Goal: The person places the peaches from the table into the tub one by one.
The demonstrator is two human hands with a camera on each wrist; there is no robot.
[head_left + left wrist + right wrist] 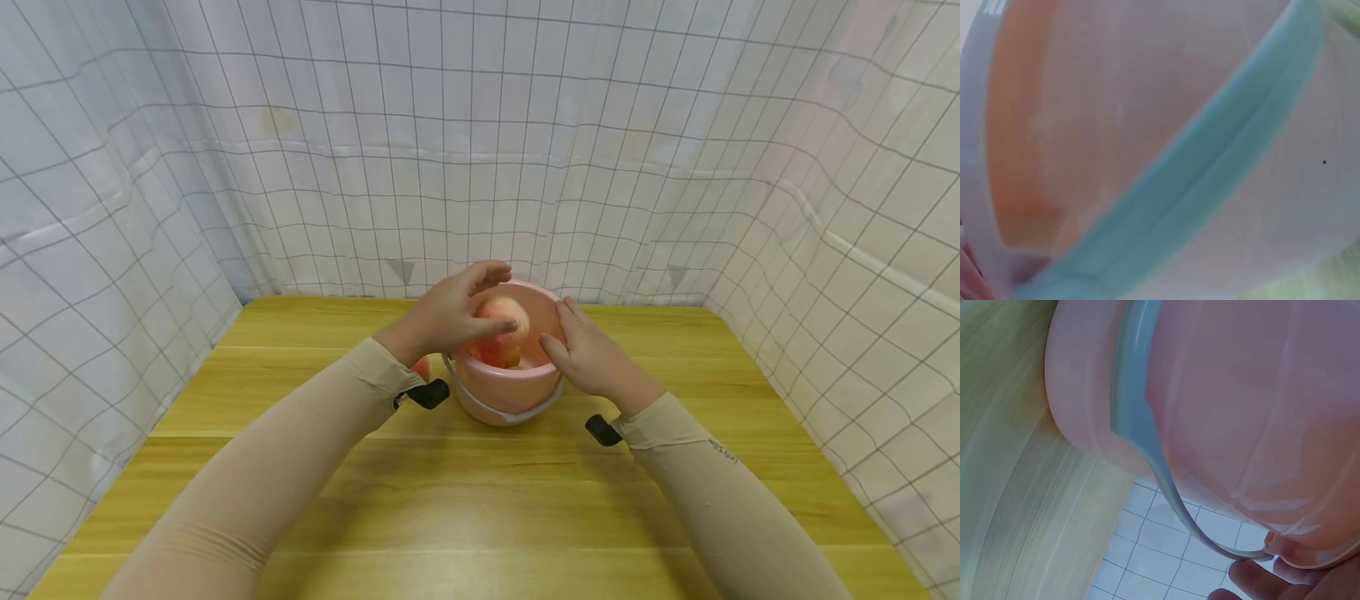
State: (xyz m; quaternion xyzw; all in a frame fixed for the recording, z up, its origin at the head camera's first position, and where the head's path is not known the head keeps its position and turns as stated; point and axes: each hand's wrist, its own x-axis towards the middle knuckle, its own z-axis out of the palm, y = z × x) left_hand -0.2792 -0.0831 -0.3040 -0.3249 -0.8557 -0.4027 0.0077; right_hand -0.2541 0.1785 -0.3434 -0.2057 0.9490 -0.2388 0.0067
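Observation:
A pink bucket (502,392) with a grey-blue handle (1135,375) stands on the table. My left hand (446,312) is over its left rim, fingers and thumb spread apart around a pale pink peach (517,308) inside; the thumb crosses in front of the peach. A redder fruit (483,352) and something small and yellow (513,358) lie lower in the bucket. My right hand (596,354) grips the right rim, thumb on the inner side, with fingers close to the handle's joint. The left wrist view shows only the bucket wall and handle.
Another reddish fruit (422,367) sits on the table left of the bucket, partly hidden by my left wrist. The wooden table (480,500) ends at a white grid-patterned curtain (480,192) at the back and sides.

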